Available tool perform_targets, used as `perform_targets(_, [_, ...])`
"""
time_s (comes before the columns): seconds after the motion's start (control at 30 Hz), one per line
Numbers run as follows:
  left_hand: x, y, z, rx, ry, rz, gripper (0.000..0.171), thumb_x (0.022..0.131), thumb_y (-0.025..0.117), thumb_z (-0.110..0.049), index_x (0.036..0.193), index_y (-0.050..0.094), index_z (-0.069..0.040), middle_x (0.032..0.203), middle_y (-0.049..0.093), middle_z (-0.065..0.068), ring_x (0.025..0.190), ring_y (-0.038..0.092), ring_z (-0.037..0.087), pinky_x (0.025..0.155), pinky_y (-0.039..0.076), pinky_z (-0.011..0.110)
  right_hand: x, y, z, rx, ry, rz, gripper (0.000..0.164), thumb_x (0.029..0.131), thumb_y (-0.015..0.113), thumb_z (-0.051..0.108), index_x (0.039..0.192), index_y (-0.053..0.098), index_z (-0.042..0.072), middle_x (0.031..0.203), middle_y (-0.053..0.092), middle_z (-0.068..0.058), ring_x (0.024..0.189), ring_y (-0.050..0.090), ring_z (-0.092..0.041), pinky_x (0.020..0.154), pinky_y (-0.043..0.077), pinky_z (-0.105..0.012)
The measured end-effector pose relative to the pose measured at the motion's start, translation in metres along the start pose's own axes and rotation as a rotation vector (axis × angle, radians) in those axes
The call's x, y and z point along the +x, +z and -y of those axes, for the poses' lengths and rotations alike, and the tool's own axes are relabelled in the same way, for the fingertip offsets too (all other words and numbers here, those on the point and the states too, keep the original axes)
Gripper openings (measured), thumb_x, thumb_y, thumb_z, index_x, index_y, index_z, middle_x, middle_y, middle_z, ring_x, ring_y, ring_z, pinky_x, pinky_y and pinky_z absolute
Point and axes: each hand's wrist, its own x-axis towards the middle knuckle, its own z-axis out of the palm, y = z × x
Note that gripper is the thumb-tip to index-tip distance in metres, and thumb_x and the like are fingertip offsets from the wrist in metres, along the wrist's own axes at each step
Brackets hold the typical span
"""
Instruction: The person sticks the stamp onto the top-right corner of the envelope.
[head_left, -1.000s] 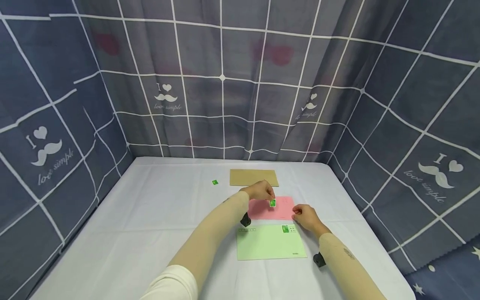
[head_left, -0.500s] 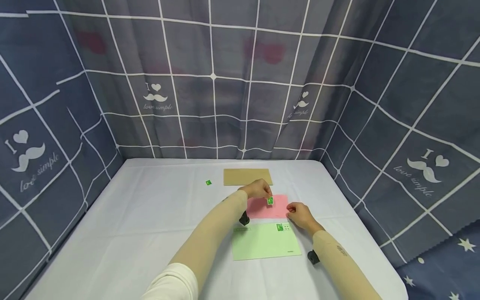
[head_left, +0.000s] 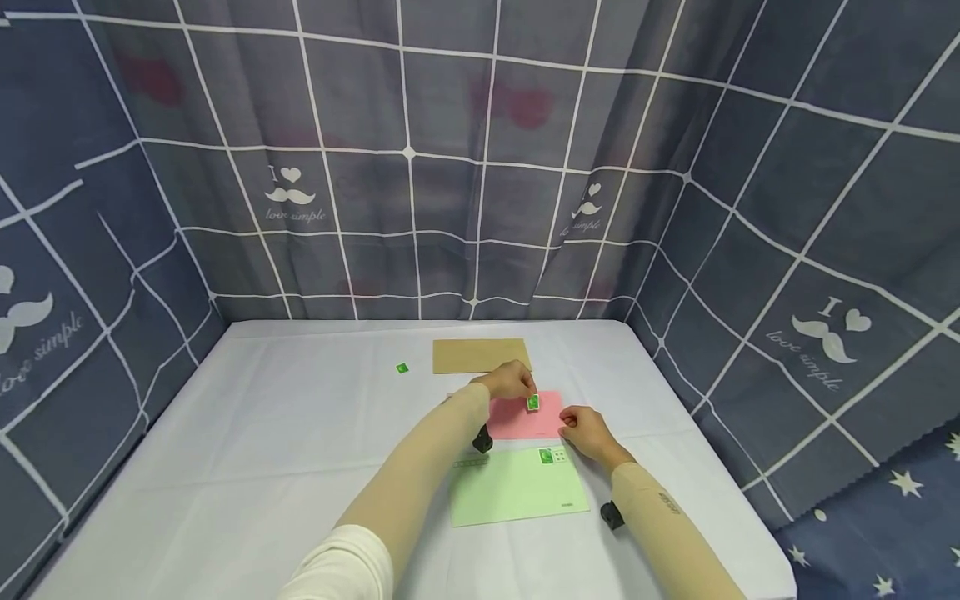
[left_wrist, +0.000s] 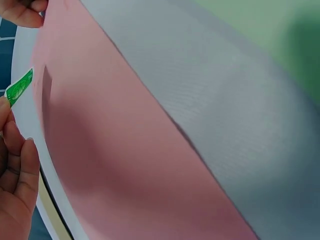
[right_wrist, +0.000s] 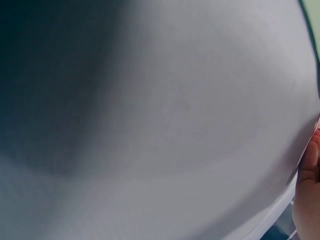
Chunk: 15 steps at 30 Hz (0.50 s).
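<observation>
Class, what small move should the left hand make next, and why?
Probably lower the small green rectangular stamp onto the pink rectangular paper envelope: the left hand pinches it above that envelope, the right hand is at the envelope's right edge, and the pale-green paper envelope already bears a similar stamp at upper right.

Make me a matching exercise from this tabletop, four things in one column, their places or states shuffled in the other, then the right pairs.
1. left hand
2. right hand
3. tan envelope
4. light green envelope

A. farthest of three envelopes from the person
B. at the pink envelope's right edge
C. nearest envelope to the person
D. pinching a green stamp

Pairs: 1-D, 2-B, 3-A, 4-C
</observation>
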Motion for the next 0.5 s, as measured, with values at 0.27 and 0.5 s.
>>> perform_targets(0.27, [0.0061, -0.0011, -0.0007, -0.009, -0.024, -0.006, 0.01, 0.092, 0.068, -0.005, 0.091, 0.078, -0.006, 0.092, 0.075, 0.001, 0.077, 0.055, 0.004, 0.07, 0.047, 0.018, 0.0002, -0.0027, 0.0042, 0.005, 0.018, 0.029, 0.028, 0.087, 0.068, -0.003, 0.114, 0.065, -0.01, 0.096, 0.067, -0.012, 0.088, 0.059, -0.019, 0.081, 0.053, -0.035])
perform_targets(0.5, [0.0103, 0.0049, -0.002, 0.01, -0.04, -0.019, 0.009, 0.091, 0.07, -0.006, 0.092, 0.079, -0.005, 0.086, 0.074, 0.0, 0.073, 0.053, 0.004, 0.067, 0.045, 0.017, -0.0002, -0.0011, 0.0015, 0.015, 0.031, 0.029, 0.029, 0.086, 0.069, -0.003, 0.114, 0.065, -0.009, 0.098, 0.068, -0.013, 0.089, 0.061, -0.019, 0.082, 0.054, -0.035])
